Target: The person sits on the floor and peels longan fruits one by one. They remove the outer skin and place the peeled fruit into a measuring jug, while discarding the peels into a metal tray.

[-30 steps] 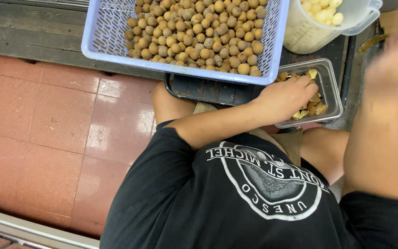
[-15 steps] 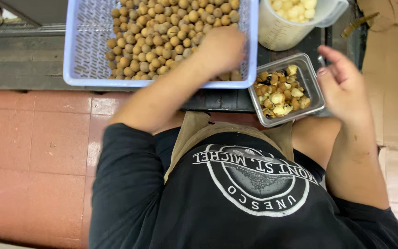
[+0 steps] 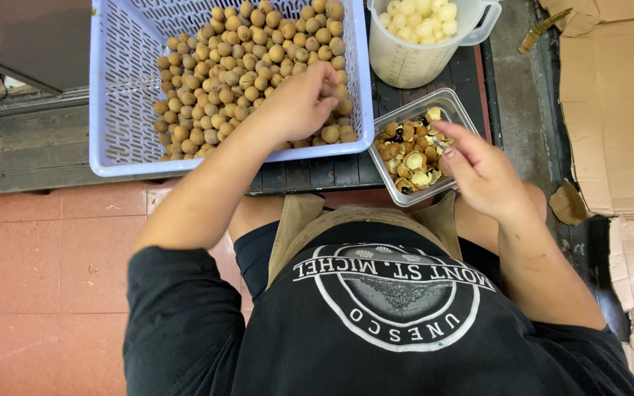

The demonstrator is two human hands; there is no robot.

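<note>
- Head view: the left hand (image 3: 299, 103) is reaching into the blue basket (image 3: 122, 95), fingers curling round one brown fruit (image 3: 329, 134) at the near right corner.
- The right hand (image 3: 482, 172) is hovering over the tray (image 3: 455, 110) of shells, fingers loosely bent; any hold cannot be told.
- The fruit is looking light, round, thin-shelled; best pinched across its middle.

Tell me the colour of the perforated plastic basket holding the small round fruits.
Light lavender-blue basket, seen in the head view.
</note>
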